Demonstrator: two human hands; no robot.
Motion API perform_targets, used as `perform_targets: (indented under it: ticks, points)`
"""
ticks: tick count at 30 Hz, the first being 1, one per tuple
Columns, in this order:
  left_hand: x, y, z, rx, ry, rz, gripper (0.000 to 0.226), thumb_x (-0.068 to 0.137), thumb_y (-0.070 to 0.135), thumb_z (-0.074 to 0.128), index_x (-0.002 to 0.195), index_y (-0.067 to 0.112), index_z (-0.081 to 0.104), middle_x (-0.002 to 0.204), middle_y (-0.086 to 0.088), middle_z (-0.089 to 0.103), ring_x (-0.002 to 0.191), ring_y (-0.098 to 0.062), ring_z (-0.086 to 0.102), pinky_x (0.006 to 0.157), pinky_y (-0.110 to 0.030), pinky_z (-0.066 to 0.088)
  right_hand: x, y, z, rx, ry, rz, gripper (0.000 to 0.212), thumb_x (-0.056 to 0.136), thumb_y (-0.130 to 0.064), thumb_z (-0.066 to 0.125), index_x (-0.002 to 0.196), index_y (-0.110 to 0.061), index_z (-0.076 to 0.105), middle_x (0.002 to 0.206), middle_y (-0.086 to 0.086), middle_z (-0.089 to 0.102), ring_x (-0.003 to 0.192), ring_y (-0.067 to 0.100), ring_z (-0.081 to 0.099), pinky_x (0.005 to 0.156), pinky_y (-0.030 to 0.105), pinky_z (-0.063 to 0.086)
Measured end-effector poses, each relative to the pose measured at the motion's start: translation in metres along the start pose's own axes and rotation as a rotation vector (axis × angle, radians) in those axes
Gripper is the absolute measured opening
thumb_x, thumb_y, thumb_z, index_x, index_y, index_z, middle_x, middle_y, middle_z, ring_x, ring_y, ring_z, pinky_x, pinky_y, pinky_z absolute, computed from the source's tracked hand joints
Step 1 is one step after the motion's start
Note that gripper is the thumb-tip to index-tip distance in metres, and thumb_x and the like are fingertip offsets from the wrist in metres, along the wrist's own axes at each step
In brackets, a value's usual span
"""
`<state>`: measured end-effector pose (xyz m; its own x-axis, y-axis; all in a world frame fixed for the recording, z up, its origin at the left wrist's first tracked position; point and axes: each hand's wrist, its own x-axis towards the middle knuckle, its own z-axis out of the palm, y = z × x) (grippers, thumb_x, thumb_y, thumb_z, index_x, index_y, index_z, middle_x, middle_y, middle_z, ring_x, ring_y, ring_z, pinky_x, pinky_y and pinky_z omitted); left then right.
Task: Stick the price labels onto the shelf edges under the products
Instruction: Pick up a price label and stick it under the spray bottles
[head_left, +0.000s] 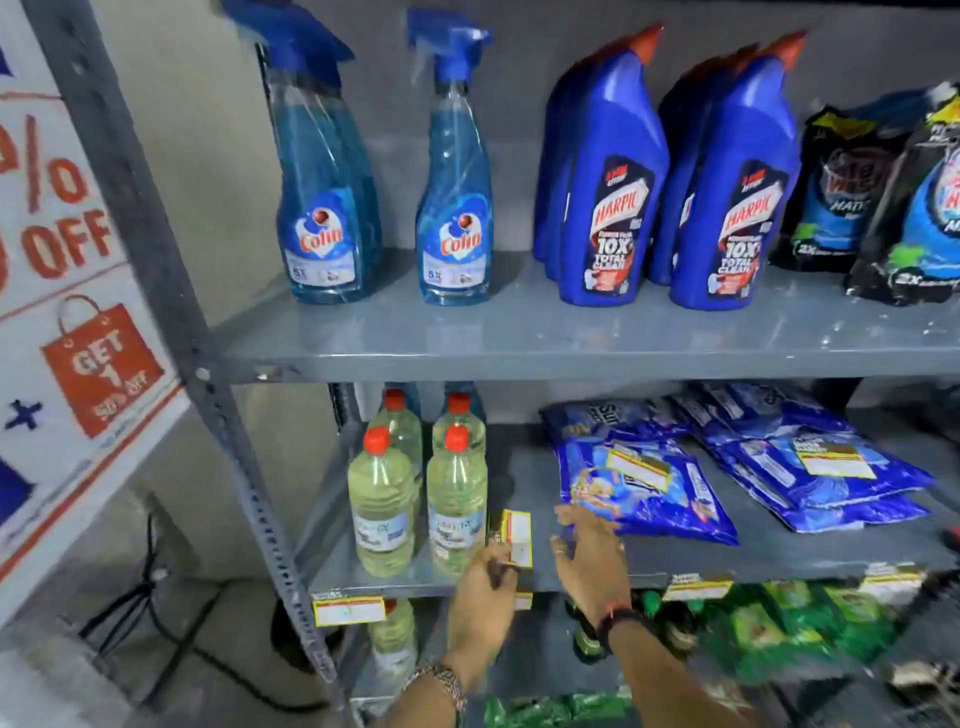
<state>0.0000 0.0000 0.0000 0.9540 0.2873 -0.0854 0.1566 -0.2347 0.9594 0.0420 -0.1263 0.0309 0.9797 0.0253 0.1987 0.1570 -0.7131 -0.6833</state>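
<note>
My left hand (485, 584) grips a small stack of yellow-edged price labels (517, 535), held upright just above the middle shelf edge (415, 590). To its right, my right hand (589, 558) hovers over the same shelf with fingers spread and nothing in it. One label (349, 610) is stuck on that edge under the pale yellow bottles (415, 509). Two more labels (696, 586) (891, 577) sit on the edge under the blue pouches (644, 478). The upper shelf edge (519, 366) carries no label that I can see.
Blue spray bottles (457, 208), blue Harpic bottles (608, 197) and dark pouches (883, 197) stand on the upper shelf. Green packets (779, 623) fill the shelf below. A sale sign (62, 291) hangs at the left beside the grey upright (208, 374). Black cables lie on the floor.
</note>
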Motion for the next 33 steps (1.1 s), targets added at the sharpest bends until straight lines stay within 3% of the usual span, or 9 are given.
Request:
perform_targets:
  ticks: [4, 7, 11, 13, 15, 18, 22, 28, 33]
  points:
    - [0.026, -0.022, 0.021, -0.23, 0.075, -0.262, 0.016, 0.088, 0.002, 0.053, 0.088, 0.018, 0.054, 0.083, 0.004, 0.056, 0.089, -0.015, 0.05, 0.072, -0.02, 0.043, 0.028, 0.034, 0.038, 0.155, -0.08, 0.257, 0.024, 0.081, -0.008, 0.06, 0.106, -0.011, 0.06, 0.109, 0.009, 0.065, 0.104, 0.028, 0.06, 0.092, 0.043, 0.049]
    - [0.045, -0.038, 0.033, -0.372, 0.122, -0.422, 0.018, 0.084, -0.004, 0.056, 0.076, 0.012, 0.055, 0.075, -0.006, 0.056, 0.084, -0.022, 0.05, 0.07, -0.033, 0.044, 0.06, 0.057, 0.067, 0.197, -0.143, 0.337, 0.006, 0.077, -0.011, 0.06, 0.075, -0.015, 0.058, 0.078, 0.004, 0.062, 0.083, 0.025, 0.059, 0.077, 0.036, 0.048]
    - [0.064, -0.047, 0.045, -0.584, 0.249, -0.581, 0.015, 0.081, -0.006, 0.052, 0.075, 0.006, 0.058, 0.074, -0.01, 0.057, 0.082, -0.025, 0.054, 0.074, -0.038, 0.046, 0.093, 0.055, 0.092, 0.152, -0.271, 0.437, 0.032, 0.083, -0.013, 0.055, 0.056, -0.015, 0.038, 0.068, 0.005, 0.042, 0.068, 0.019, 0.042, 0.058, 0.027, 0.033]
    - [0.068, -0.041, 0.044, -0.668, 0.316, -0.637, 0.028, 0.082, -0.009, 0.049, 0.063, 0.011, 0.05, 0.063, -0.006, 0.052, 0.067, -0.023, 0.051, 0.06, -0.03, 0.042, 0.104, 0.052, 0.104, 0.182, -0.293, 0.489, 0.009, 0.084, -0.017, 0.057, 0.078, -0.012, 0.053, 0.089, 0.015, 0.053, 0.086, 0.023, 0.052, 0.075, 0.029, 0.041]
    - [0.072, -0.037, 0.044, -0.73, 0.358, -0.703, 0.027, 0.082, -0.009, 0.05, 0.063, 0.011, 0.05, 0.063, -0.005, 0.053, 0.061, -0.019, 0.05, 0.057, -0.025, 0.043, 0.112, 0.053, 0.114, 0.198, -0.284, 0.53, 0.043, 0.082, -0.023, 0.062, 0.119, -0.003, 0.051, 0.122, 0.021, 0.056, 0.115, 0.033, 0.052, 0.098, 0.04, 0.043]
    - [0.075, -0.037, 0.043, -0.794, 0.39, -0.765, 0.021, 0.082, -0.005, 0.061, 0.064, 0.006, 0.057, 0.066, -0.009, 0.059, 0.063, -0.021, 0.056, 0.061, -0.027, 0.05, 0.123, 0.058, 0.126, 0.205, -0.296, 0.593, 0.062, 0.079, -0.034, 0.065, 0.13, -0.006, 0.044, 0.134, 0.018, 0.052, 0.123, 0.036, 0.047, 0.103, 0.045, 0.041]
    - [0.075, -0.039, 0.044, -0.827, 0.434, -0.748, 0.016, 0.08, 0.005, 0.07, 0.065, 0.004, 0.063, 0.064, -0.012, 0.064, 0.065, -0.024, 0.061, 0.061, -0.029, 0.053, 0.128, 0.066, 0.135, 0.183, -0.319, 0.584, 0.044, 0.072, -0.033, 0.073, 0.104, -0.005, 0.066, 0.109, 0.016, 0.069, 0.108, 0.033, 0.06, 0.094, 0.043, 0.05]
    - [0.073, -0.032, 0.048, -0.866, 0.463, -0.688, 0.018, 0.083, 0.001, 0.064, 0.065, 0.005, 0.064, 0.039, 0.002, 0.061, 0.041, -0.011, 0.057, 0.04, -0.018, 0.051, 0.114, 0.054, 0.111, 0.318, -0.253, 0.583, 0.015, 0.082, -0.013, 0.065, 0.078, 0.001, 0.061, 0.083, 0.015, 0.065, 0.08, 0.027, 0.057, 0.07, 0.034, 0.045]
    - [0.044, -0.018, 0.044, -0.827, 0.471, -0.526, 0.011, 0.082, 0.0, 0.065, 0.071, 0.003, 0.064, 0.037, 0.005, 0.061, 0.035, -0.003, 0.055, 0.039, -0.012, 0.047, 0.101, 0.042, 0.065, 0.427, -0.237, 0.419, 0.04, 0.074, 0.002, 0.07, 0.11, -0.006, 0.054, 0.095, 0.012, 0.064, 0.087, 0.022, 0.061, 0.072, 0.03, 0.05]
